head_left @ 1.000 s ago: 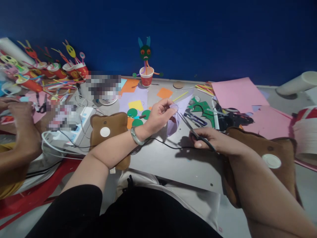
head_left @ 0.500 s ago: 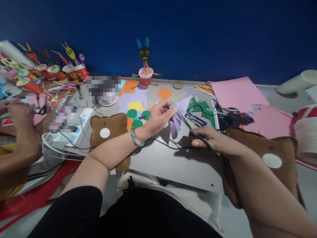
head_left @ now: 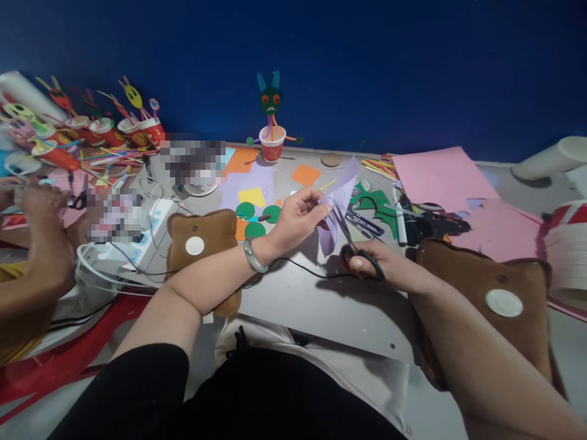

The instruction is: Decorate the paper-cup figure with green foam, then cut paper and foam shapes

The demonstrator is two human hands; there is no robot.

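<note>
My left hand pinches a sheet of purple paper between thumb and fingers above the table. The paper is partly cut, and a flap hangs below my fingertips. My right hand grips black-handled scissors, its fingers in the loops. The scissor blades reach up to the paper, close to my left thumb. Three green paper circles lie on the table left of my left hand. Behind the paper rests a cut green sheet.
A red paper cup with a green-faced figure stands at the back. Pink sheets and a glue gun lie to the right. Brown cushions flank my arms. A black cable crosses the table. Another person's hand is at the left.
The scissors have turned more upright and opened wider as my right hand moved slightly left. The purple paper has tilted a little in my left hand.
</note>
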